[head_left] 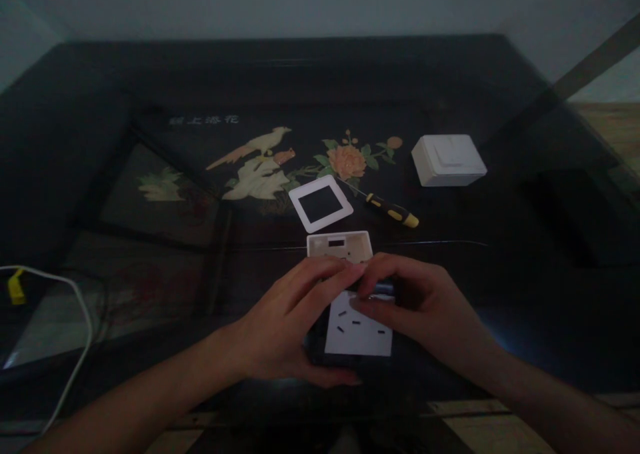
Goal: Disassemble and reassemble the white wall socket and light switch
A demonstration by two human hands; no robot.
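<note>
Item: white socket plate [358, 327], just in front of the white back box [340, 246]. Left hand [290, 324] and right hand [415, 304] both pinch it, fingers closed on its top edge. Step, seemingly: parts being fitted together. Next move likely calls for careful alignment. Behind the box: white frame [321, 203], screwdriver [393, 211], switch [449, 159].

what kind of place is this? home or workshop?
Probably a home, dimly lit: a dark lacquered table with an inlaid bird-and-flower picture, plain wall behind. Socket faceplate in both hands, screwdriver and wall switch beside.
</note>
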